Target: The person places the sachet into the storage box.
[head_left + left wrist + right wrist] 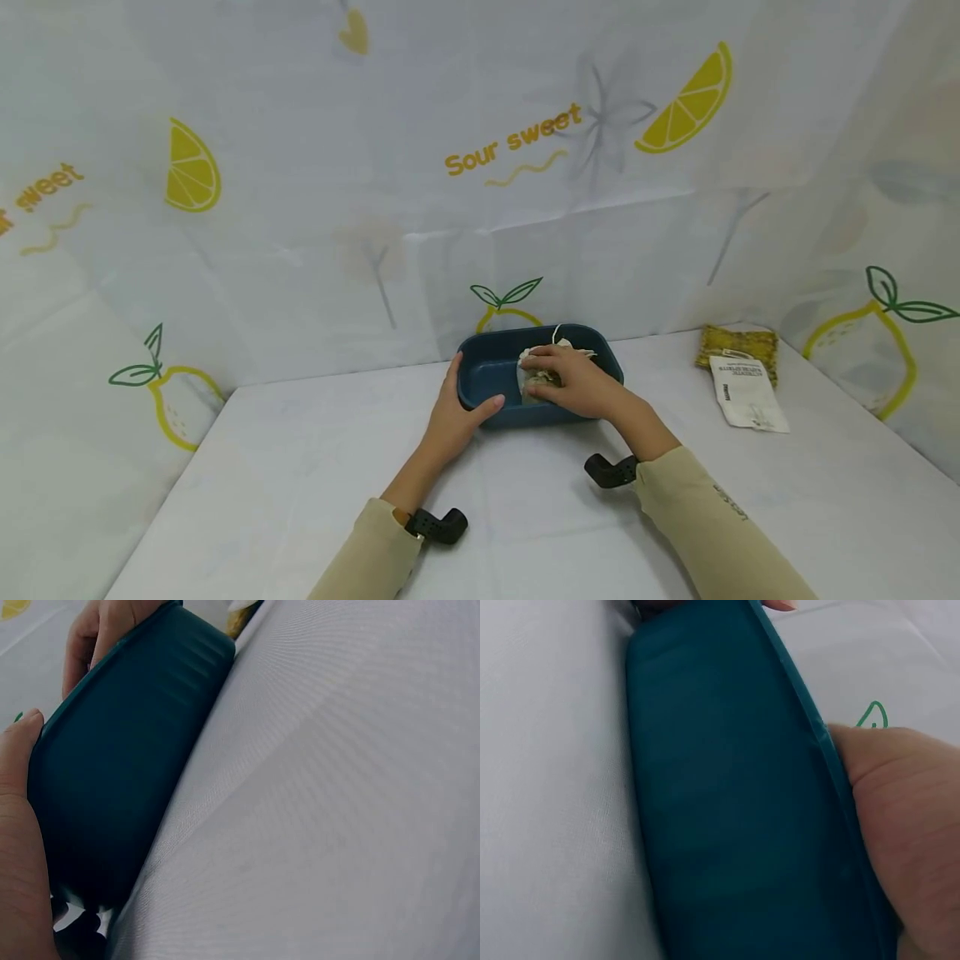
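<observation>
A dark blue rectangular bin (483, 383) stands on the white-covered table against the back cloth. My left hand (450, 421) holds its left end, thumb by the front rim and fingers along the side. Reaching over the front wall, my right hand (583, 385) grips a small see-through bag (529, 393) of dried greenish bits inside the bin. White string and gathered edging show at the top of the bag. Both wrist views mostly show the bin's outer wall (124, 750), with the right thumb (900, 795) at the rim; the bag is hidden there.
To the right of the bin lie a yellow-brown packet (738, 343) and a white printed pouch (746, 393), which overlaps the packet's front. The lemon-print cloth (300, 275) rises behind the table. A black wrist device (438, 527) is strapped on each arm.
</observation>
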Available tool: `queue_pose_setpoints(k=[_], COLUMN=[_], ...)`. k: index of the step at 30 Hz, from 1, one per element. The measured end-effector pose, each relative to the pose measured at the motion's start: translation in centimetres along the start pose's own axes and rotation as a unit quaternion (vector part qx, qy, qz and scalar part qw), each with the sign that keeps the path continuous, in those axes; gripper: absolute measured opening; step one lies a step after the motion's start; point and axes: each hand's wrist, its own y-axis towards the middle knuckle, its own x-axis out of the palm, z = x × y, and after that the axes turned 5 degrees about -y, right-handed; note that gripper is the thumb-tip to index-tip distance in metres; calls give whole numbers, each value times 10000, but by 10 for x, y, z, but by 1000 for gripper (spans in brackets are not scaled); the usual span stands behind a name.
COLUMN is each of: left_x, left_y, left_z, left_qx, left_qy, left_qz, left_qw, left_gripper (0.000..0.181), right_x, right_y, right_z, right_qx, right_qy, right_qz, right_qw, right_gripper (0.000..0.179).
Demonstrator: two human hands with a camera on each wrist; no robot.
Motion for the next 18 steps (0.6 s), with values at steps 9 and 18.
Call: queue_pose_setpoints(k=[9, 18], left_x=[-1, -1], left_y=[-1, -2], left_z=[1, 1], left_qx=[-31, 11], left_qy=[1, -38], left_qz=[15, 0], left_qw=[10000, 10000], left_gripper=[106, 106], right_x=[1, -6], right_y=[-2, -6], right_z=[0, -4], right_qx=[5, -45], right_qy=[6, -28], right_qz=[62, 335], right_qw=[10000, 9994], right_gripper=[43, 49])
